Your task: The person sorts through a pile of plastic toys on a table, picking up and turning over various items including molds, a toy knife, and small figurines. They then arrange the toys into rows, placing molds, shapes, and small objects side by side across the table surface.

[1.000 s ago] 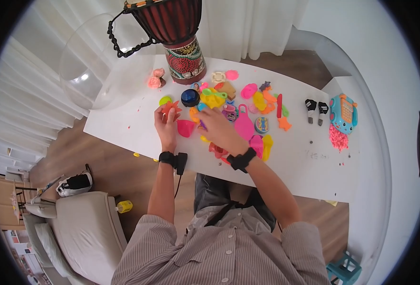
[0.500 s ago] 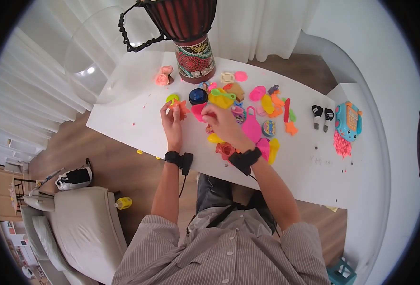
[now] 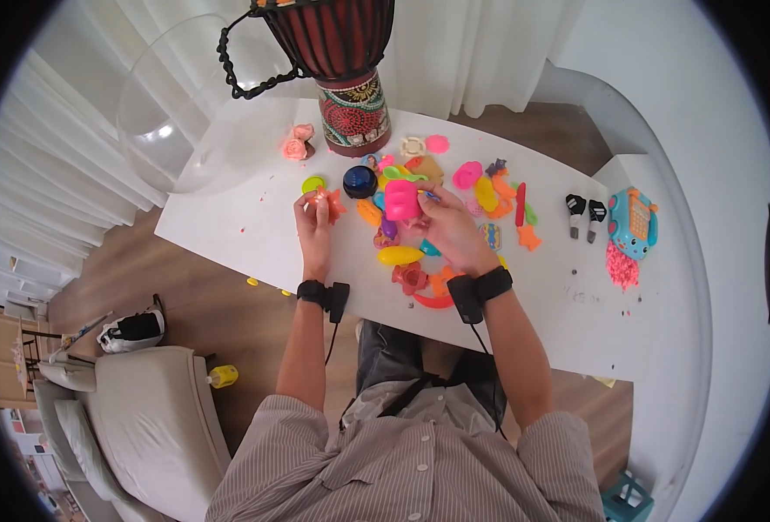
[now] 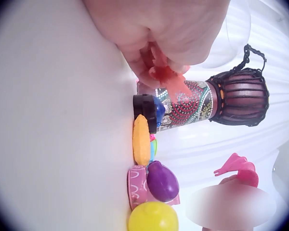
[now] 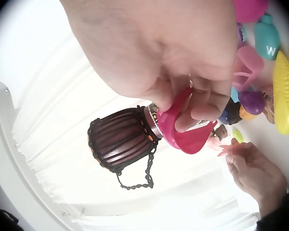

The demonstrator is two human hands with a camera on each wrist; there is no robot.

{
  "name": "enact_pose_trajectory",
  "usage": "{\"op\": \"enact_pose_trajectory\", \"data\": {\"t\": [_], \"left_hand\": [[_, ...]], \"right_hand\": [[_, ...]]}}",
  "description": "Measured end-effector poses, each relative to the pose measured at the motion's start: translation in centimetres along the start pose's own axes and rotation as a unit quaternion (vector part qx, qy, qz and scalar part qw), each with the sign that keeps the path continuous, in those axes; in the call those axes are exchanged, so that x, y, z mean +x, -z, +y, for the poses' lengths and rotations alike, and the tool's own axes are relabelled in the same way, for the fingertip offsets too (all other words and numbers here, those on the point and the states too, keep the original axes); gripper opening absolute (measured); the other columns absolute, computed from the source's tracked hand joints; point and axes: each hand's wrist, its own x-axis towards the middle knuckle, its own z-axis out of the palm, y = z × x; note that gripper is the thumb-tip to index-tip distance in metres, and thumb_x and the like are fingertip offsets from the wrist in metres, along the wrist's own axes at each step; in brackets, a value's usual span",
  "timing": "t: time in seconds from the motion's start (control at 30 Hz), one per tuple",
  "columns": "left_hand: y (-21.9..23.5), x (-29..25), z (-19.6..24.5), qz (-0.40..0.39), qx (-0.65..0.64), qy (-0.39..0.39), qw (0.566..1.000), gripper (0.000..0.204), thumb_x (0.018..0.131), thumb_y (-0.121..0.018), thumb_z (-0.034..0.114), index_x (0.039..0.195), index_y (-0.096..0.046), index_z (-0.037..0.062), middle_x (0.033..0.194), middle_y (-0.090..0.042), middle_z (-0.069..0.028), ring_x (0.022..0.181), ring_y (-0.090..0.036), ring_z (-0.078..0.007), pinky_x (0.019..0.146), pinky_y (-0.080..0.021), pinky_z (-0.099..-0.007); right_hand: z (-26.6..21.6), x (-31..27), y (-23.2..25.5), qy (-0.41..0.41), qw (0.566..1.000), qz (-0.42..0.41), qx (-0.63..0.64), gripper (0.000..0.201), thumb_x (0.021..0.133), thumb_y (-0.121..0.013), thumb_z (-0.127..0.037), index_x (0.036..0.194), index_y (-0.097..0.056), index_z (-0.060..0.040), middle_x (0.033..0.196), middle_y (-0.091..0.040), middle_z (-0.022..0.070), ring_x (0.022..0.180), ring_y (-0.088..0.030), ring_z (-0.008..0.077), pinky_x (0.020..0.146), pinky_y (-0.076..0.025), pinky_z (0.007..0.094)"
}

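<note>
In the head view my left hand (image 3: pixel 313 230) pinches a spiky, coral-orange plastic toy piece (image 3: pixel 332 207) near the left side of the toy pile. The left wrist view shows its points sticking out past the fingers. My right hand (image 3: pixel 456 230) holds up a bright pink, curved plastic toy piece (image 3: pixel 400 202) over the pile. From the right wrist view, thumb and fingers grip that piece at one edge. Below it lie a yellow toy corn cob (image 5: pixel 285 94) and a purple toy (image 5: pixel 252 102). A dark blue dome on a black base (image 3: pixel 360 182) sits between the hands, farther back.
A djembe drum (image 3: pixel 354 113) stands at the table's back edge, with pink artificial roses (image 3: pixel 298 143) to its left. A toy telephone (image 3: pixel 633 217) rests at the right by pink crumbs (image 3: pixel 622 265). A clear dome (image 3: pixel 171 130) is at the left.
My right hand went into the pile, took up the pink piece, and has carried it up and to the right, turning it. The left hand keeps its coral piece in about the same place.
</note>
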Motion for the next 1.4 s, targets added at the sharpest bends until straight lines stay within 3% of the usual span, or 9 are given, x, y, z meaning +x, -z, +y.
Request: {"op": "enact_pose_trajectory", "data": {"t": [0.3, 0.4, 0.6, 0.67, 0.9, 0.97, 1.1, 1.17, 1.4], "left_hand": [[0.2, 0.2, -0.3, 0.015, 0.014, 0.004, 1.0, 0.035, 0.111, -0.056, 0.027, 0.132, -0.045, 0.0022, 0.108, -0.069, -0.0092, 0.082, -0.06, -0.0113, 0.074, -0.052, -0.0271], [0.0, 0.3, -0.3, 0.016, -0.002, -0.008, 1.0, 0.034, 0.111, -0.057, 0.025, 0.132, -0.044, 0.0022, 0.11, -0.068, -0.0094, 0.084, -0.061, -0.011, 0.073, -0.052, -0.0263], [0.3, 0.6, -0.9, 0.021, 0.055, -0.018, 0.998, 0.035, 0.11, -0.059, 0.02, 0.135, -0.044, 0.002, 0.114, -0.065, -0.0099, 0.089, -0.064, -0.0121, 0.076, -0.053, -0.0266], [0.0, 0.3, -0.2, 0.028, 0.063, -0.026, 0.997, 0.035, 0.109, -0.059, 0.02, 0.135, -0.044, 0.0022, 0.113, -0.065, -0.0097, 0.09, -0.064, -0.0122, 0.077, -0.053, -0.0271], [0.0, 0.4, -0.6, 0.035, 0.073, -0.033, 0.996, 0.033, 0.11, -0.058, 0.018, 0.135, -0.045, 0.0021, 0.109, -0.064, -0.0085, 0.093, -0.064, -0.0124, 0.08, -0.053, -0.0275], [-0.2, 0.3, 0.1, 0.027, 0.062, -0.027, 0.997, 0.032, 0.11, -0.057, 0.018, 0.135, -0.045, 0.0019, 0.108, -0.064, -0.0083, 0.093, -0.064, -0.0127, 0.079, -0.053, -0.0275], [-0.1, 0.1, -0.1, 0.027, 0.052, -0.041, 0.997, 0.029, 0.11, -0.056, 0.017, 0.132, -0.045, 0.0013, 0.105, -0.065, -0.0082, 0.091, -0.065, -0.0134, 0.078, -0.052, -0.0279], [-0.1, 0.1, 0.1, 0.024, 0.047, -0.038, 0.998, 0.029, 0.11, -0.056, 0.017, 0.132, -0.045, 0.0013, 0.105, -0.066, -0.0084, 0.091, -0.065, -0.0135, 0.078, -0.052, -0.0281], [-0.2, 0.1, 0.5, 0.011, 0.016, -0.033, 0.999, 0.031, 0.108, -0.059, 0.013, 0.132, -0.044, 0.0014, 0.109, -0.066, -0.0093, 0.091, -0.064, -0.0144, 0.08, -0.052, -0.0288]], "right_hand": [[0.0, 0.8, -2.2, -0.04, 0.999, 0.004, -0.024, 0.031, 0.105, -0.058, -0.009, 0.136, -0.063, -0.0053, 0.113, -0.067, 0.006, 0.088, -0.065, 0.0113, 0.079, -0.057, 0.0276], [1.5, 2.2, -3.0, -0.074, 0.989, -0.023, -0.129, 0.029, 0.104, -0.061, -0.006, 0.132, -0.065, -0.0038, 0.11, -0.067, 0.0083, 0.087, -0.065, 0.0122, 0.071, -0.057, 0.0278], [3.2, 4.0, -5.1, 0.014, 0.881, -0.075, -0.467, 0.03, 0.095, -0.066, -0.004, 0.125, -0.068, -0.001, 0.1, -0.072, 0.009, 0.08, -0.068, 0.0137, 0.065, -0.056, 0.0285], [3.6, 4.0, -4.4, 0.139, 0.831, -0.081, -0.533, 0.03, 0.092, -0.07, -0.006, 0.121, -0.068, -0.001, 0.103, -0.073, 0.0102, 0.083, -0.069, 0.0162, 0.069, -0.056, 0.0302], [2.1, -2.7, -0.5, 0.133, 0.796, -0.087, -0.585, 0.04, 0.085, -0.076, -0.009, 0.123, -0.067, -0.0028, 0.111, -0.069, 0.0154, 0.102, -0.068, 0.0306, 0.091, -0.054, 0.0385], [3.3, -5.2, -0.1, 0.206, 0.681, -0.05, -0.701, 0.038, 0.081, -0.075, -0.007, 0.118, -0.067, -0.005, 0.119, -0.063, 0.0101, 0.112, -0.062, 0.0327, 0.093, -0.053, 0.0425], [4.5, -8.3, -1.3, 0.202, 0.706, -0.029, -0.678, 0.041, 0.08, -0.078, -0.008, 0.119, -0.066, -0.0084, 0.121, -0.06, 0.0089, 0.115, -0.059, 0.0328, 0.093, -0.052, 0.0459], [5.2, -9.3, -1.5, 0.166, 0.633, 0.0, -0.756, 0.046, 0.079, -0.08, -0.01, 0.122, -0.065, -0.0104, 0.123, -0.059, 0.0091, 0.111, -0.06, 0.0339, 0.093, -0.051, 0.0465], [6.2, -8.6, -1.0, 0.176, 0.659, 0.03, -0.731, 0.052, 0.08, -0.082, -0.014, 0.129, -0.064, -0.0126, 0.125, -0.061, 0.0084, 0.117, -0.06, 0.0334, 0.097, -0.052, 0.0436]]}}
